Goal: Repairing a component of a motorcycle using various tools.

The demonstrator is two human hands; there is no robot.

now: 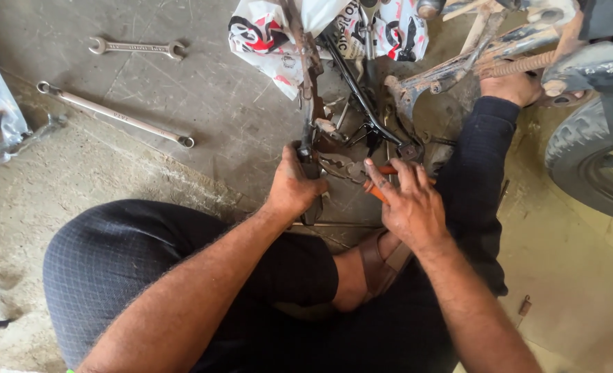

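Pliers (375, 181) with orange handles sit clasped in the right hand (411, 204), while the left hand (294, 186) is wrapped tight around a rusty metal bar (308, 103).

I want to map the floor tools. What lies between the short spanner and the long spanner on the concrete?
In the head view, only bare concrete lies between the short spanner and the long spanner.

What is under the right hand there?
Under the right hand lie orange-handled pliers, their jaws pointing left toward the metal part held by the left hand. The hand covers most of the handles, so their far ends cannot be seen.
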